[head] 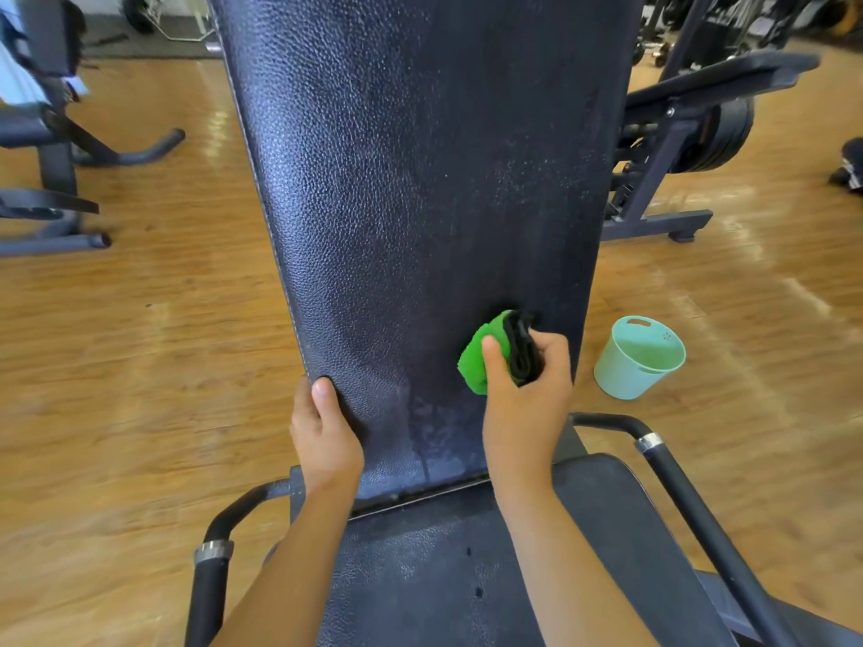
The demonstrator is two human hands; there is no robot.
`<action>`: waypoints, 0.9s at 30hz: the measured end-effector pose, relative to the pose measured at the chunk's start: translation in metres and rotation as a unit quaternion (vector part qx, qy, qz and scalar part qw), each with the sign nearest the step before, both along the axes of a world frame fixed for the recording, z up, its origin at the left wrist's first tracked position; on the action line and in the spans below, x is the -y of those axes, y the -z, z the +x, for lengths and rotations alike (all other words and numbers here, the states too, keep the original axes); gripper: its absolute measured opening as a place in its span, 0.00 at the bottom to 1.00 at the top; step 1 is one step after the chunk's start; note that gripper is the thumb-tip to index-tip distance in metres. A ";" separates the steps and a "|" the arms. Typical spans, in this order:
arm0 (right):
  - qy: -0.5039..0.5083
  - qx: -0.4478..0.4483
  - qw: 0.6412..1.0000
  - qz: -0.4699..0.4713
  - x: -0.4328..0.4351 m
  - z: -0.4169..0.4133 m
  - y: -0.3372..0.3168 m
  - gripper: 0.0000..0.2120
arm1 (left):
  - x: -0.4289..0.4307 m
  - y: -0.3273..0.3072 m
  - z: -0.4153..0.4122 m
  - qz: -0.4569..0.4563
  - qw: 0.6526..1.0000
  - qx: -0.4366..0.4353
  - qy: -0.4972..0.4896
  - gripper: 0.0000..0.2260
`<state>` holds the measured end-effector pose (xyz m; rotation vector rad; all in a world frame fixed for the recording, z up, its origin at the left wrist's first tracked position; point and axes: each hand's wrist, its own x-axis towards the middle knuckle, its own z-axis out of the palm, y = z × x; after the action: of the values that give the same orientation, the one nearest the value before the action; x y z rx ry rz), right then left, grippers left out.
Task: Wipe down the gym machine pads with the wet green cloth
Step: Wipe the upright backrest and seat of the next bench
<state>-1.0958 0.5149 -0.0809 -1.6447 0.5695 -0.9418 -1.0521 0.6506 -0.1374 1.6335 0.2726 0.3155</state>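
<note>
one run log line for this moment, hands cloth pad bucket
left hand: grips back pad left edge | right hand: presses green cloth on pad, lower right | bucket: on floor, right of bench

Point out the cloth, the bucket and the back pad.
cloth (476, 359), head view, on its green fold left of the thumb.
bucket (623, 373), head view, on its outer wall.
back pad (420, 179), head view, on its middle.

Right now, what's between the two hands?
In the head view, only the back pad's damp surface lies between the left hand gripping its edge and the right hand holding the green cloth.
</note>
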 end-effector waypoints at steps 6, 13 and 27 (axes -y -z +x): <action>0.004 -0.057 0.998 0.004 -0.009 -0.026 0.047 0.09 | -0.002 0.004 0.004 0.001 0.999 0.044 0.016 0.28; 0.031 -0.102 0.990 0.090 -0.019 -0.036 0.070 0.10 | -0.003 0.009 0.006 0.000 0.998 0.062 0.019 0.26; -0.034 -0.020 0.999 -0.013 -0.040 -0.008 0.018 0.11 | -0.008 -0.004 -0.002 -0.008 0.998 -0.002 0.058 0.20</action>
<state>-1.1042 0.5547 -0.0992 -1.6984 0.5273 -0.8707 -1.0539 0.6584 -0.1336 1.6275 0.1822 0.2201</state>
